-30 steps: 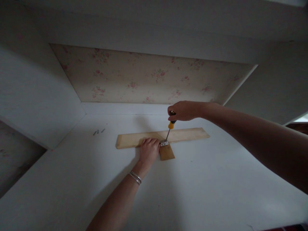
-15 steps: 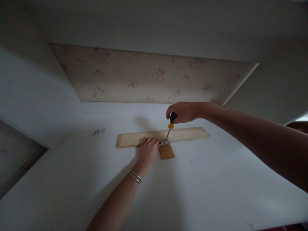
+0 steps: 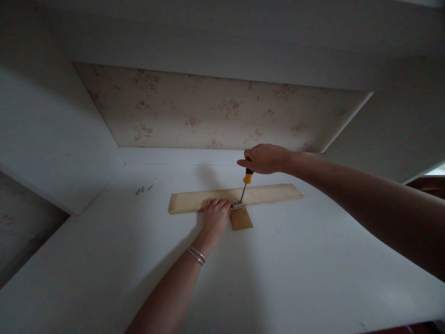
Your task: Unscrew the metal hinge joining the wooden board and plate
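My right hand is closed around the black and yellow handle of a screwdriver, which stands nearly upright. Its tip meets a small metal hinge. The hinge lies across the edge of a long, pale wooden board and a short brown wooden piece. My left hand presses on the board just left of the hinge, its fingers bent over the wood and the fingertips close to the metal. The thumb is mostly hidden.
Several small screws lie to the left on the white surface. Behind it rises a panel with floral wallpaper, framed by white side walls and an overhang above.
My right hand has turned on the screwdriver handle, risen slightly and loosened its fingers somewhat. The left hand, board and hinge keep their places.
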A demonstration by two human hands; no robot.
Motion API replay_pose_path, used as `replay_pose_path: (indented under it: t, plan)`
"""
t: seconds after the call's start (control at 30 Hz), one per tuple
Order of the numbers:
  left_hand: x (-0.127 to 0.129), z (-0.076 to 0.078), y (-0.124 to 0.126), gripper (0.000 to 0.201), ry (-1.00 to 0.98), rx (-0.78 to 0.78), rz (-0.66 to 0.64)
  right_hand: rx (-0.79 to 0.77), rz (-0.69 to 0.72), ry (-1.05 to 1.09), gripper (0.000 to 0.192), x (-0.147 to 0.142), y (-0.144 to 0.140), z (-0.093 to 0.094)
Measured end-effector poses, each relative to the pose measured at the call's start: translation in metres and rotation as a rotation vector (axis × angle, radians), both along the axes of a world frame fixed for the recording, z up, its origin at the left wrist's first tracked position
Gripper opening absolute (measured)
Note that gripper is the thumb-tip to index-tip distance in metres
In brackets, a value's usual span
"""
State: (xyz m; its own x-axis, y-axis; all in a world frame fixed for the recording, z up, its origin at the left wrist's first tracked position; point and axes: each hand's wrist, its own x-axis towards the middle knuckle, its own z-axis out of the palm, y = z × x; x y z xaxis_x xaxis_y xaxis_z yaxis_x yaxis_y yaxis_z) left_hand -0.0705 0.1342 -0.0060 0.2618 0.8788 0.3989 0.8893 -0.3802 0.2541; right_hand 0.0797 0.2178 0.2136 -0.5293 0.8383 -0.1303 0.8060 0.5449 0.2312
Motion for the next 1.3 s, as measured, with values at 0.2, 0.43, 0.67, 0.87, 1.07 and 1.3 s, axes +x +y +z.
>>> replay_pose_path:
  t: [0.2,0.43,0.67,0.87,1.07,1.3]
  plan:
    - [-0.001,0.001,0.000,0.008,-0.004,0.008,0.001,-0.111,0.056,-0.016,0.025,0.002,0.000,0.005]
    - [-0.001,0.002,-0.001,0.011,-0.005,0.006,0.002,-0.051,-0.074,-0.019,0.041,-0.005,-0.003,0.004]
    - [-0.001,0.004,-0.001,0.009,-0.004,0.006,-0.003,-0.193,0.085,0.014,0.034,-0.003,-0.001,0.005]
    - [0.000,0.003,-0.001,0.007,0.002,0.030,0.010,0.048,-0.060,-0.029,0.049,0.000,-0.001,0.000]
    - [-0.001,0.002,0.000,0.010,-0.001,0.017,-0.006,-0.107,0.168,0.111,0.031,0.004,0.003,-0.004]
    - [-0.001,0.001,0.000,0.009,-0.019,0.010,-0.008,0.019,-0.018,-0.022,0.041,0.004,0.001,-0.003]
